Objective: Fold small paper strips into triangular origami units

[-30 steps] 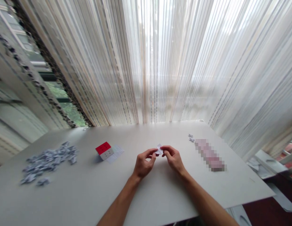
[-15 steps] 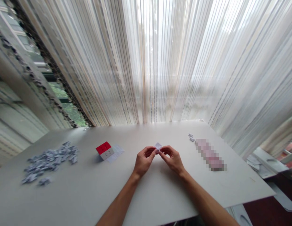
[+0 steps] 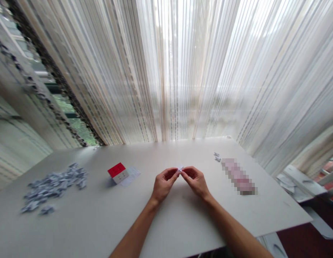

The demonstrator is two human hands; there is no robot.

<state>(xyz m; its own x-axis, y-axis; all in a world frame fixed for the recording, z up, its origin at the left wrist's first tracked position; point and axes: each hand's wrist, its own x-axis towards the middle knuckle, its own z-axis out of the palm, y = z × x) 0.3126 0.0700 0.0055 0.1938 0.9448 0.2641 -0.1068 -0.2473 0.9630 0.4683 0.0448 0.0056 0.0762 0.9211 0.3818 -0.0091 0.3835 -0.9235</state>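
My left hand (image 3: pixel 163 185) and my right hand (image 3: pixel 196 181) meet over the middle of the white table (image 3: pixel 166 222). Both pinch a small folded piece of white paper (image 3: pixel 179 168) between thumb and fingertips, just above the tabletop. Only a small tip of the paper shows above my fingers. A pile of several small folded grey-white paper pieces (image 3: pixel 52 185) lies at the far left of the table. Two more folded pieces (image 3: pixel 217 157) lie at the back right.
A small red-and-white cube (image 3: pixel 117 172) stands left of my hands on a slip of paper (image 3: pixel 131 175). A blurred pinkish oblong (image 3: pixel 237 176) lies to the right. Striped sheer curtains (image 3: pixel 182 71) hang behind the table. The table's right edge drops to low furniture (image 3: pixel 298 186).
The paper piece has sunk lower between my fingertips and shows less. My hands have closed in on it and barely shifted.
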